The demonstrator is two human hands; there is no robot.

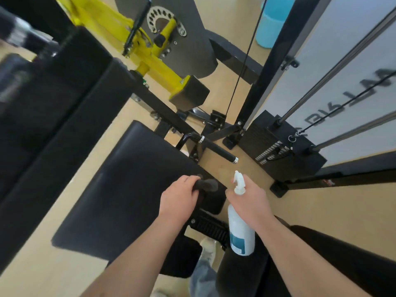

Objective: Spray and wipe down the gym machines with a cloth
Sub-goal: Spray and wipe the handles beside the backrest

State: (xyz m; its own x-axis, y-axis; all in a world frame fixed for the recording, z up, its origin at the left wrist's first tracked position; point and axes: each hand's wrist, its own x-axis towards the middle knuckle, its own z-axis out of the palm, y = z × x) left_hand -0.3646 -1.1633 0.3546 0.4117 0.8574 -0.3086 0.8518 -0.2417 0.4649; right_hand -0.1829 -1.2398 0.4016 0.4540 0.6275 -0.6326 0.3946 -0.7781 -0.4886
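closest to me, my jeans leg (201, 277) and a pale shoe (209, 247) show between my two forearms, over the tan floor (321, 211). my right hand (250, 200) is wrapped round the neck of the spray bottle (241, 230), fingers curled under its white trigger head. the bottle is white with a teal label; its base points back toward me and the nozzle points away and a bit left. it's in the air, touching nothing but my hand.

my left hand (182, 196) is just left of it, fingers curled down over a dark cloth (206, 185) that is bunched in my grip, with one end sticking out to the right. the cloth sits at the right edge of the black seat pad (128, 189). it looks to be touching the pad, can't tell for sure, dark on dark.

just beyond the pad a black handle bar (216, 148) with silver end caps sticks out to the right. right of that is the black weight stack (278, 144) with steel guide rods rising from it and a frosted panel behind. a big black back pad (53, 125) runs up the left side, blurred.

further off is a yellow machine arm (158, 65) with a black pad on its end and a holed adjuster plate. a thin black cable (242, 61) runs down past it. farthest, a light blue bin (272, 24) stands on the floor.
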